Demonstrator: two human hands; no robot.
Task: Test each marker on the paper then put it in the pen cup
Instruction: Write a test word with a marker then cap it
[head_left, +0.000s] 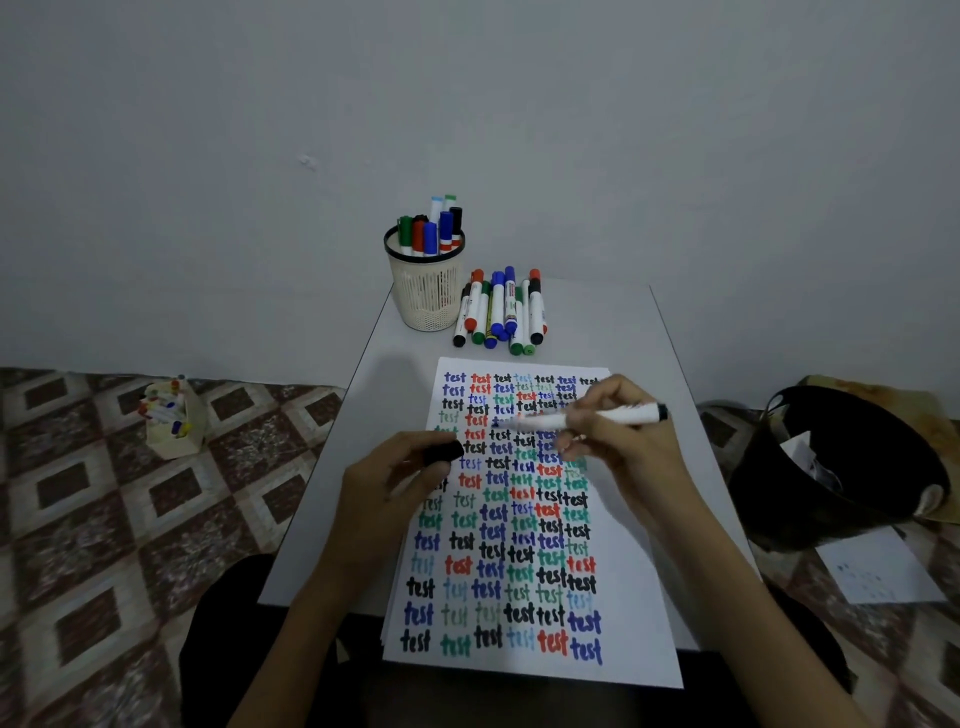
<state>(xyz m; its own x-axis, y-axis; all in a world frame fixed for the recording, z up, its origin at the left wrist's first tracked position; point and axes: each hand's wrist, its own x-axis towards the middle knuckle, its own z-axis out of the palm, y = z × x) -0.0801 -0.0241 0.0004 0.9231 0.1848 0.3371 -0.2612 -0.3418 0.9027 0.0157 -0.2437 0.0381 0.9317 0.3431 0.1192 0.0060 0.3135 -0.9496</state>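
Head view looks down on the paper (636, 587), the largest of the task's things. It lies lengthwise toward the person so both hands can work over it, and it is filled nearly top to bottom with rows of the word "test" in black, blue, green and red. The right hand (618, 431) hovers over the upper rows, its fingers pinching a white-barrelled marker (628, 414) that lies almost level, tip pointing left. The tip is smeared by motion, so I cannot tell whether it touches the sheet. The left hand (395, 467) sits at the paper's left edge with its fingers curled round a black cap (444, 453), probably kept close so the marker can be closed once it has been tried. Past the paper's far edge stands the pen cup (426, 296), a pale mesh cup with a dark rim holding several capped markers upright, likely the ones done with. Just beside it on the right lie the loose markers (501, 312), a heap within easy reach that presumably awaits testing. All this rests on a small pale bench (597, 322) pushed toward a plain grey wall (467, 104). Around it spreads a floor (104, 519) of brown and cream diamond pattern. On the right stands a black bin (831, 467) with crumpled paper inside, and near it lies a stray sheet (878, 571). On the left is a small box (171, 415) of coloured pens.
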